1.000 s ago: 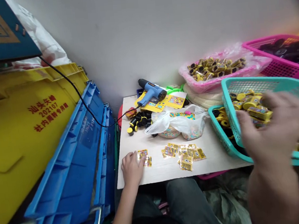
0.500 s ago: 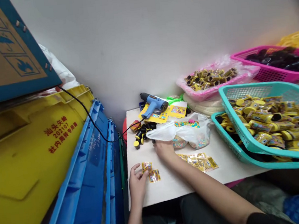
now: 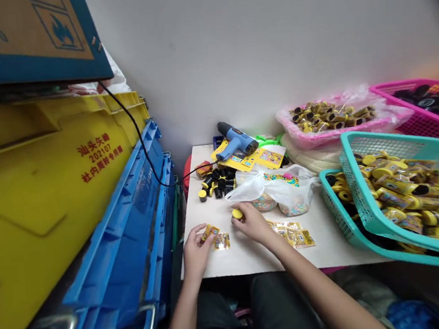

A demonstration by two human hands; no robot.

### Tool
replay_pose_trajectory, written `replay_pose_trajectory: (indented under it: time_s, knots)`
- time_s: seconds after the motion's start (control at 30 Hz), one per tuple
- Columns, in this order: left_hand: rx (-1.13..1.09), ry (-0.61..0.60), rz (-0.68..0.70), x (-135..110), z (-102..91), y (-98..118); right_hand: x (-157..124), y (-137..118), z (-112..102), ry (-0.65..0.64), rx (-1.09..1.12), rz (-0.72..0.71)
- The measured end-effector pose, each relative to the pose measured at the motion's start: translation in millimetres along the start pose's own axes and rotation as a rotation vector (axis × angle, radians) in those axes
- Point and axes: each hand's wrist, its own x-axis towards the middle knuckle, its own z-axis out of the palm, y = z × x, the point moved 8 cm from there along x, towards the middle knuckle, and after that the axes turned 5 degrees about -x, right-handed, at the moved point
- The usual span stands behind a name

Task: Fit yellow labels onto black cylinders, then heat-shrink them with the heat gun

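My left hand pinches a small yellow printed plastic sleeve, raised slightly off the white table. Just right of it a second flat sleeve lies on the tabletop. Between the fingers of my right hand is a small tub with a yellow lid; most of its body is hidden by the fingers. Several black tubs with yellow lids lie in a loose pile behind. More printed sleeves are spread flat beside my right forearm.
A blue heat gun rests on yellow printed cards, its black cord running left. White plastic bags hold colourful beads. Turquoise baskets of wrapped tubs stand right, pink baskets behind. Yellow and blue crates line the left.
My right hand has drawn back from the pile beside the bag, now with a yellow-lidded tub in it. My left hand has lifted and tilted its sleeve. The view has shifted.
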Motion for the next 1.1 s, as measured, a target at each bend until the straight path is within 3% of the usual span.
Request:
replay_pose_trajectory:
  time_s: [0.2, 0.37, 0.53, 0.7, 0.97, 1.1]
  knots:
    - [-0.073, -0.116, -0.048, -16.4, 13.4, 22.0, -40.6, -2.5, -13.2, -0.006, 0.513, 0.086]
    - [0.025, -0.169, 0.000, -26.0, 21.5, 40.4, -50.9, -4.8, -15.2, -0.032, 0.732, 0.122]
    - [-0.003, -0.143, 0.018, -30.9, 22.0, 43.6, -51.9, -8.9, -14.4, -0.120, 0.785, 0.117]
    - [-0.002, -0.197, 0.006, -34.0, 25.4, 40.6, -54.5, -8.7, -11.3, -0.178, 0.770, 0.099]
    - [-0.025, -0.282, -0.039, -33.9, 34.4, 31.9, -58.1, -12.8, -14.8, -0.110, 0.650, 0.044]
    - [-0.056, -0.315, -0.047, -39.6, 37.3, 35.1, -63.5, -16.5, -2.5, -0.131, 0.730, 0.036]
